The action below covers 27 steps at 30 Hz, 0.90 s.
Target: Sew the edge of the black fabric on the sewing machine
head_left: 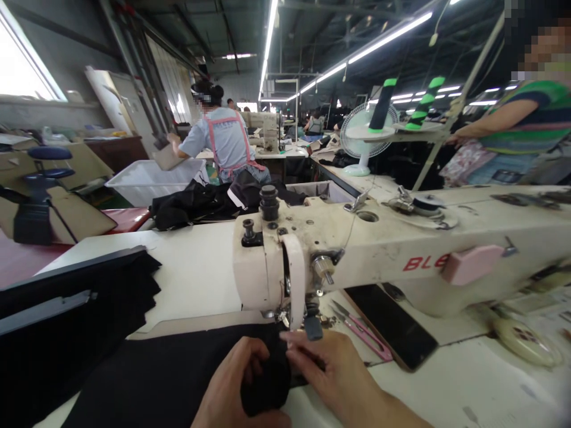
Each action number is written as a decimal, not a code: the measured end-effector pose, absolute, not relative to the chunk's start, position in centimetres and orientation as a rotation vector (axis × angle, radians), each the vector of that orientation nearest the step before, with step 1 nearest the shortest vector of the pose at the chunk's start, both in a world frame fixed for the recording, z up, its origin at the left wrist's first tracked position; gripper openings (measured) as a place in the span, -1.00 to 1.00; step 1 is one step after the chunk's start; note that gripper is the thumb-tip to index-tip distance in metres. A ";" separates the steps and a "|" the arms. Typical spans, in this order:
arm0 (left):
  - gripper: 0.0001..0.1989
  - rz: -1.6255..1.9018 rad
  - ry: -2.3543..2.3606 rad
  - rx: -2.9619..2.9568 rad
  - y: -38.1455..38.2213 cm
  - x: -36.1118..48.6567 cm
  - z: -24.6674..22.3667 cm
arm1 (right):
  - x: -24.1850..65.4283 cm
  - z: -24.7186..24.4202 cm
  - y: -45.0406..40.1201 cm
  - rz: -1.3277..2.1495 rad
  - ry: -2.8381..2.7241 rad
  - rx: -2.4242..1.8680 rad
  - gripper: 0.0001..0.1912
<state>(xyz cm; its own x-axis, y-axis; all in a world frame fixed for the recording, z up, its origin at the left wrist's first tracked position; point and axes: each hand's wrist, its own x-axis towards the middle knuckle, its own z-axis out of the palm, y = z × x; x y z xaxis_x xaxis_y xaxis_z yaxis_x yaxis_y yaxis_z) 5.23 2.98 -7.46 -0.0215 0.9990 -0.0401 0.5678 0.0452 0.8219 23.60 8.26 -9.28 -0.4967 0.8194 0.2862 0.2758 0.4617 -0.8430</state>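
A cream sewing machine (267,261) stands over the white table, its needle area just beyond my hands. Black fabric (165,368) lies under it and spreads to the left. My left hand (241,380) is curled on this fabric, with a fold of it between thumb and fingers. Close to the presser foot, my right hand (325,362) pinches the fabric's right edge between thumb and fingertips. The needle tip is hidden behind the machine's white guard.
At the left lies a stack of black fabric pieces (107,297). Pink-handled snips (366,336) and a dark phone (392,324) rest right of the needle area. Beyond are a white bin (151,181), a fan (363,134) and two people nearby.
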 end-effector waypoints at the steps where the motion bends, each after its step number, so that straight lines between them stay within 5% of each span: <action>1: -0.42 0.818 1.668 1.582 3.1 5.3 -7.3 | 23.7 -9.4 7.6 1.249 -1.813 -0.956 -0.76; 4: -0.34 0.850 1.620 1.630 3.6 5.1 -7.3 | 23.6 -9.9 5.5 1.952 -1.155 -0.944 -0.49; 7: -0.40 0.877 1.536 1.722 3.7 4.6 -7.9 | 22.9 -10.1 4.2 2.079 -0.972 -0.893 -0.33; 12: -0.65 0.832 1.358 1.822 3.6 3.5 -8.8 | 21.9 -10.0 4.0 2.092 -1.042 -0.802 -0.54; 27: -0.75 0.837 1.220 2.017 2.8 3.6 -8.8 | 22.0 -9.2 3.5 2.160 -0.808 -0.874 -0.65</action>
